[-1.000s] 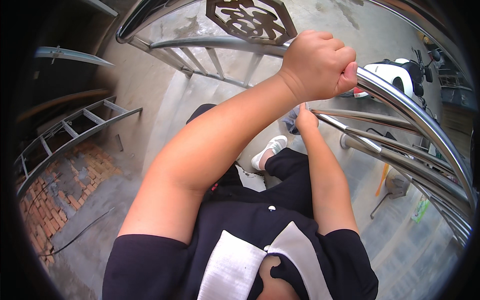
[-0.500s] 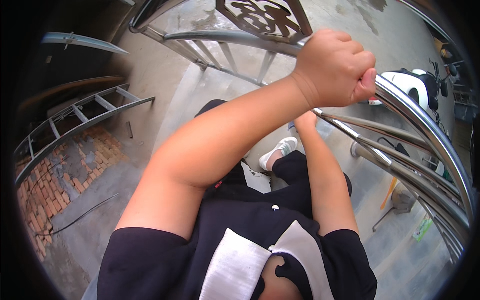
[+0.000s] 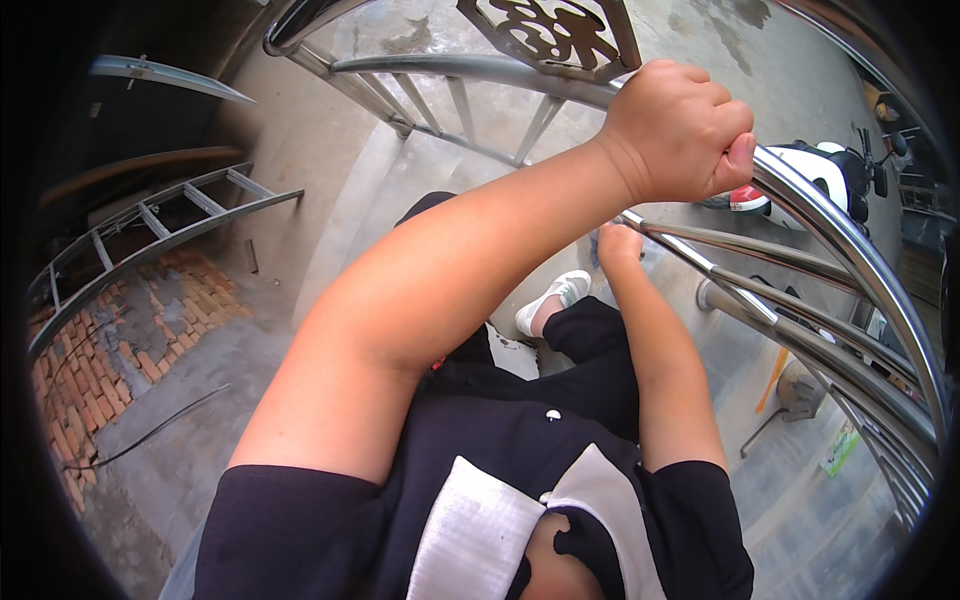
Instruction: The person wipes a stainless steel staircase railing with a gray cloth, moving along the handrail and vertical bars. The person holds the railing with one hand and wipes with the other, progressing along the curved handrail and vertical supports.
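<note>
My left hand (image 3: 680,130) is wrapped around the shiny metal handrail (image 3: 800,190), knuckles up, with its forearm stretched across in front of me. Lower down, my right hand (image 3: 622,246) is closed beside the end of a lower slanting bar (image 3: 745,298). A small bluish-grey edge of something like a cloth (image 3: 596,248) shows at its fingers; most of it is hidden. A metal panel with cut-out shapes (image 3: 550,35) is fixed to the railing just beyond my left hand.
A ladder (image 3: 205,202) lies at the left by rows of bricks (image 3: 95,375) and a dark cable (image 3: 160,430). Below me are my white shoe (image 3: 555,298) and pale steps. Past the railing stands a white scooter (image 3: 810,175). An orange-handled tool (image 3: 772,378) is by the lower right bars.
My right hand has shifted slightly beside the lower bar, turning a little. My left hand keeps its hold on the handrail. The whole view has tilted slightly, showing more of the scooter's red part.
</note>
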The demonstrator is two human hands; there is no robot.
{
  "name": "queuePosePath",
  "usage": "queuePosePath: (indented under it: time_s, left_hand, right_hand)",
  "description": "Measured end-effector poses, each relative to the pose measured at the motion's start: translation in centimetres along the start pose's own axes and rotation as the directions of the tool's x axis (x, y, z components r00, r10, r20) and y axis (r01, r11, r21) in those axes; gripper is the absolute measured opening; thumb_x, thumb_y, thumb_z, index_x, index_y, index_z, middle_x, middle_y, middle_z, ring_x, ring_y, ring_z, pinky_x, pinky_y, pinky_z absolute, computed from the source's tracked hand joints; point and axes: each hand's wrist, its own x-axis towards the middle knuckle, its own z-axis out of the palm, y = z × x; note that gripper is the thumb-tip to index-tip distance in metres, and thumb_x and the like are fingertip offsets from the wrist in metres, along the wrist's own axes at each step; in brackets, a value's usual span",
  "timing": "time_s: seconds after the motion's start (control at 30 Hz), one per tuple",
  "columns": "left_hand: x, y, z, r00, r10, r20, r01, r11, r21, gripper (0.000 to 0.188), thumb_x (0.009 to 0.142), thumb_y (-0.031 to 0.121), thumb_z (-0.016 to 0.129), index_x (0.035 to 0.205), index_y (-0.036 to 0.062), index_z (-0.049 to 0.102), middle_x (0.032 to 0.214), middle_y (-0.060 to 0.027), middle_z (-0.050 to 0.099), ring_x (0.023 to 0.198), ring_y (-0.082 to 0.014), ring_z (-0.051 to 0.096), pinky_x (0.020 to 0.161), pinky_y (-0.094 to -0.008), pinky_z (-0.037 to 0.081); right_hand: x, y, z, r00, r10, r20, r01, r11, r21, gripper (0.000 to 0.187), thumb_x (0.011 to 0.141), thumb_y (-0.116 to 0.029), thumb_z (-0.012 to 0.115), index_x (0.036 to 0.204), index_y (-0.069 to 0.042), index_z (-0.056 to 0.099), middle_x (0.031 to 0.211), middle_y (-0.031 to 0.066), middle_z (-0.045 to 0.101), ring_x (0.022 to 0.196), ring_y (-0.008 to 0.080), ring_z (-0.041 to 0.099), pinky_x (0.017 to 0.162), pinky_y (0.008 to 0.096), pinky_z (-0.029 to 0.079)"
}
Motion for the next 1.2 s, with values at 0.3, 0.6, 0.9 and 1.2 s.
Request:
queuePosePath:
  time_s: [0.3,0.6,0.9,1.2]
  left_hand:
    - [0.2,0.3,0.1,1.0,-0.01,-0.024,0.009,0.999,-0.035,0.015,0.075,0.02,0.054,0.061,0.0128,0.053,0.054,-0.0023,0.049,0.051,-0.0243,0.048,0.05,-0.036,0.041]
    - [0.1,-0.1,-0.1,1.0,-0.001,-0.025,0.001,1.0,-0.013,0.015,0.075,0.019,0.054,0.062,0.0126,0.052,0.053,-0.0026,0.048,0.05,-0.0241,0.048,0.049,-0.0364,0.041]
    - [0.1,-0.1,0.1,1.0,-0.003,-0.025,0.003,1.0,-0.011,0.015,0.076,0.018,0.053,0.062,0.0128,0.052,0.054,-0.0025,0.049,0.05,-0.0246,0.047,0.049,-0.0372,0.041]
    - [0.2,0.3,0.1,0.999,0.028,0.015,-0.028,1.0,-0.002,0.016,0.073,0.021,0.057,0.059,0.0135,0.054,0.052,-0.0018,0.049,0.05,-0.0234,0.05,0.05,-0.036,0.041]
  right_hand:
    - [1.6,0.3,2.3,0.961,-0.022,-0.275,0.056,0.992,0.116,0.063,0.096,-0.016,0.044,0.153,-0.031,0.022,0.115,0.0126,0.067,0.103,0.0279,0.067,0.079,0.043,0.055]
    - [0.2,-2.0,-2.9,0.989,-0.029,-0.142,0.066,0.963,0.263,0.058,0.098,-0.042,0.046,0.147,-0.012,0.035,0.154,0.0119,0.033,0.142,0.0259,0.031,0.113,0.0377,0.028]
    - [-3.1,2.5,-2.3,0.998,-0.05,-0.028,0.045,0.989,-0.138,0.064,0.097,-0.013,0.043,0.151,-0.042,0.023,0.111,0.0096,0.067,0.097,0.0241,0.069,0.073,0.0409,0.056]
    - [3.1,-2.4,2.0,0.969,-0.042,-0.242,0.065,0.994,0.091,0.063,0.097,-0.016,0.042,0.153,-0.033,0.021,0.12,0.0131,0.066,0.103,0.0286,0.067,0.084,0.0418,0.054]
